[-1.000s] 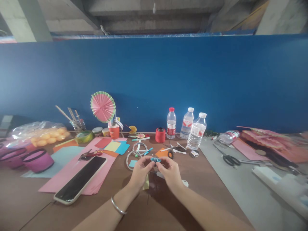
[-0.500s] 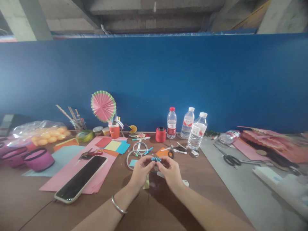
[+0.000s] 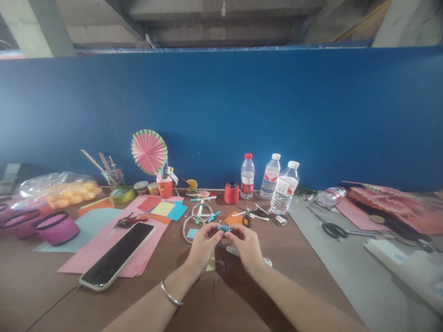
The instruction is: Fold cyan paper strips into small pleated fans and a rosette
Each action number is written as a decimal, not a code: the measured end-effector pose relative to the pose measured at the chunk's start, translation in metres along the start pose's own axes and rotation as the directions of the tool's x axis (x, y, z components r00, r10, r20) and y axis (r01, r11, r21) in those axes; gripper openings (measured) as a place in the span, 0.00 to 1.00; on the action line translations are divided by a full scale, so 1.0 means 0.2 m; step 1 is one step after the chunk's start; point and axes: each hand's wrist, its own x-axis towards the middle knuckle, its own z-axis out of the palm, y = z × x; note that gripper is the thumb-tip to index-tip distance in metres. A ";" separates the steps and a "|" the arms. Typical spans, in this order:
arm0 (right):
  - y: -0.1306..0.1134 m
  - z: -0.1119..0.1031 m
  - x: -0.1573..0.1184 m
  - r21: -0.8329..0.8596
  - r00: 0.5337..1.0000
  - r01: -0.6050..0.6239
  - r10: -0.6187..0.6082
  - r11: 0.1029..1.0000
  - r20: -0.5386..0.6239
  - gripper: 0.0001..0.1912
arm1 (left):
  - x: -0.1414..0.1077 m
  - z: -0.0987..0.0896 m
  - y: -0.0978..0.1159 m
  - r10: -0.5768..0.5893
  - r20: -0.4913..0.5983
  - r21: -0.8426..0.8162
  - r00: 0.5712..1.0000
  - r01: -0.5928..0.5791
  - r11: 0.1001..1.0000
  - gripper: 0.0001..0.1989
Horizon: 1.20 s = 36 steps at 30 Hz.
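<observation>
A small piece of blue pleated paper (image 3: 224, 228) is fanned out between my two hands, above the brown table. My left hand (image 3: 205, 243) pinches its left end between thumb and fingers. On the other end, my right hand (image 3: 245, 241) is closed in the same way. Part of the paper is hidden by my fingertips. Beneath my hands lie a yellow paper scrap (image 3: 211, 263) and a white-handled tool (image 3: 267, 262), mostly covered by my right hand. Just beyond are clear coiled tubing (image 3: 187, 227), a red thread spool (image 3: 231, 193) and orange-handled scissors (image 3: 246, 221).
A phone (image 3: 117, 256) rests on pink paper (image 3: 74, 264) at left, near purple bands (image 3: 57, 229). Water bottles (image 3: 284, 188) stand behind. A pink paper fan (image 3: 149, 152) rises from a red cup (image 3: 165, 188). Black scissors (image 3: 334, 230) lie on the grey surface at right.
Both hands keep their hold on the blue pleated paper, which looks slightly more spread into an arc. The view has shifted very slightly; nothing else has moved.
</observation>
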 end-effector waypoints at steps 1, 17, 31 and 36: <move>0.00 0.00 0.00 0.004 1.000 -0.008 0.008 1.000 0.000 0.11 | 0.00 0.00 0.00 0.002 0.004 0.000 1.000 -0.002 1.000 0.09; 0.00 0.00 -0.01 -0.013 0.999 -0.031 0.030 0.999 -0.022 0.14 | 0.01 -0.01 -0.01 -0.001 0.024 0.055 1.000 0.000 0.999 0.08; 0.00 0.00 0.00 -0.007 1.000 0.009 -0.009 1.000 -0.014 0.13 | 0.01 -0.01 -0.02 -0.072 0.085 -0.045 0.994 0.076 0.996 0.12; 0.01 -0.01 0.00 0.005 1.000 0.006 -0.005 1.000 -0.016 0.12 | 0.01 -0.02 -0.03 -0.088 0.106 -0.074 0.990 0.097 0.993 0.11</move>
